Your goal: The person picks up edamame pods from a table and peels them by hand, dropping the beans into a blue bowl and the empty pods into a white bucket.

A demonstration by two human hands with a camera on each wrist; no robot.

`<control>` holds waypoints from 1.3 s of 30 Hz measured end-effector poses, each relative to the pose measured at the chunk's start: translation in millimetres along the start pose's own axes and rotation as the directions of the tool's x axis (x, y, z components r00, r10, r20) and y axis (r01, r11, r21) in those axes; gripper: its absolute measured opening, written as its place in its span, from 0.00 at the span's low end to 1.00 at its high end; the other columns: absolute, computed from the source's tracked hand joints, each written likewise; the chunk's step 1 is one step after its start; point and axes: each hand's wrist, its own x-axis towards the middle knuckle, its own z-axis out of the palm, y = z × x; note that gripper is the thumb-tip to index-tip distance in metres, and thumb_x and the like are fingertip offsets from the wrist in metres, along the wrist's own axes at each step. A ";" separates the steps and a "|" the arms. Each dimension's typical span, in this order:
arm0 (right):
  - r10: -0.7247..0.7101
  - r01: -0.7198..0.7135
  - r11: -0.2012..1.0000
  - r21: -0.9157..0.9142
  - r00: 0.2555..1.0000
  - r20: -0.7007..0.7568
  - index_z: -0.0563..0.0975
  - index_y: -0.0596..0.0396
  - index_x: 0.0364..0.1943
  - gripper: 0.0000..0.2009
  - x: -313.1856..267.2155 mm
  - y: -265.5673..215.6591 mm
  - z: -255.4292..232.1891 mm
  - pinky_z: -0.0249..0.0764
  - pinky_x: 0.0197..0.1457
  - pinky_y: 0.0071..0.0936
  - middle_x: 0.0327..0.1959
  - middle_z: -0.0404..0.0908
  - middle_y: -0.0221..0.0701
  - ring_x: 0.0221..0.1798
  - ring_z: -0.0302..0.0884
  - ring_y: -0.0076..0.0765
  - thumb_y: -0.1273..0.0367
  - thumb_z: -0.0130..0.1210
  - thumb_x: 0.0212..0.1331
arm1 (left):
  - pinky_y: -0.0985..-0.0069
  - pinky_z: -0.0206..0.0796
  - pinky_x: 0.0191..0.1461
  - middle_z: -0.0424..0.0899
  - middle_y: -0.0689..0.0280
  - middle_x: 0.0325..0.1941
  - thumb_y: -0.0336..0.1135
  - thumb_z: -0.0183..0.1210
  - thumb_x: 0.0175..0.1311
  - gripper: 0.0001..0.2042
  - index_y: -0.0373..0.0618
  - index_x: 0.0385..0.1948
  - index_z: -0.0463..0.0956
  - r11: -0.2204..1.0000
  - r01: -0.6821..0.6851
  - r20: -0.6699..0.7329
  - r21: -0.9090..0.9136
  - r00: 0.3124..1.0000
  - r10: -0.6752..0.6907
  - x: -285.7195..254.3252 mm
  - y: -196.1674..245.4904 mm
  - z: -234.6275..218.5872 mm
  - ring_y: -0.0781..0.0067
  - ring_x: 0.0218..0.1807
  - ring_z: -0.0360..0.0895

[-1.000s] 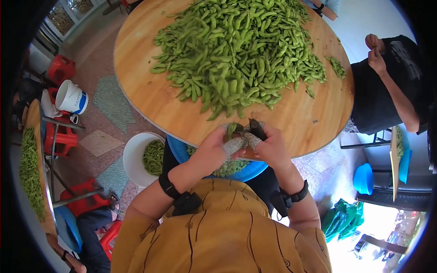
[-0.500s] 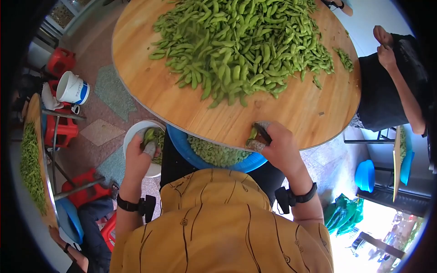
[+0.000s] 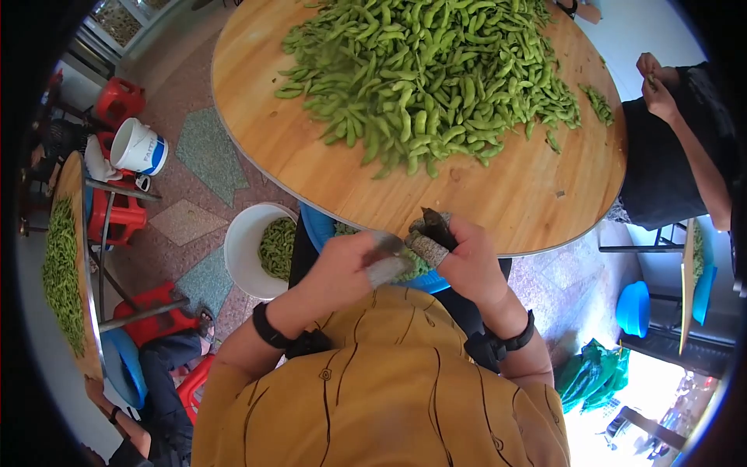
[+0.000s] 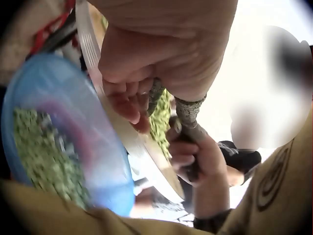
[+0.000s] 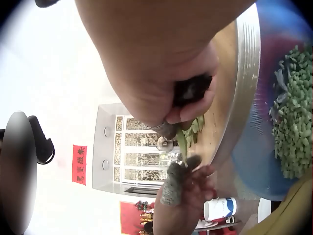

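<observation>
My left hand [image 3: 342, 265], blurred in the head view, is beside the right at the table's near edge. In the left wrist view, its wrapped thumb and forefinger [image 4: 156, 93] stand apart. My right hand [image 3: 478, 268] grips a dark object [image 3: 436, 227], seen black in its palm in the right wrist view. There, wrapped right fingertips also pinch a green pod [image 5: 182, 144], its lower end close to the left fingertips. A blue basin [image 4: 58, 88] of shelled green beans [image 5: 296, 117] lies below. The large pod pile [image 3: 428, 93] covers the round table's [image 3: 342, 179] far part.
A white bucket [image 3: 241, 253] holding pods [image 3: 278, 247] stands left of the basin. Another person's hands [image 3: 656, 86] are at the right. Red stools [image 3: 120, 101], a white pail [image 3: 138, 148] and a second table [image 3: 89, 311] with pods are leftward.
My left hand has come back from over the white bucket to beside the right, and the pod it held there is no longer visible in it. My right hand remains near the table edge.
</observation>
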 end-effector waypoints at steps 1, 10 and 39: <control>-0.004 0.004 1.000 -0.002 1.000 -0.004 0.76 0.61 0.48 0.12 -2.7 -5.4 -1.0 0.68 0.30 0.16 0.33 0.79 0.24 0.28 0.70 0.14 0.71 0.58 0.62 | 0.78 0.69 0.35 0.82 0.65 0.32 0.31 0.57 0.64 0.12 0.38 0.46 0.74 0.977 0.156 0.095 -0.145 0.985 -0.143 6.1 9.3 3.7 0.76 0.32 0.77; 0.040 -0.042 0.999 0.019 0.993 0.111 0.73 0.62 0.54 0.16 -21.7 -9.8 -10.1 0.74 0.45 0.24 0.37 0.81 0.34 0.40 0.76 0.23 0.76 0.49 0.63 | 0.85 0.64 0.34 0.80 0.72 0.32 0.32 0.57 0.67 0.09 0.40 0.45 0.76 0.884 0.299 0.160 -0.360 0.953 -0.257 15.5 11.3 6.5 0.86 0.30 0.71; 0.415 -0.531 0.690 0.491 0.847 0.332 0.68 0.48 0.59 0.17 -11.6 -22.0 -5.0 0.59 0.20 0.15 0.28 0.69 0.23 0.18 0.59 0.16 0.71 0.44 0.66 | 0.74 0.67 0.28 0.77 0.65 0.23 0.30 0.62 0.57 0.07 0.37 0.32 0.76 0.965 -0.054 -0.017 0.257 0.998 0.060 26.0 15.8 5.2 0.72 0.23 0.73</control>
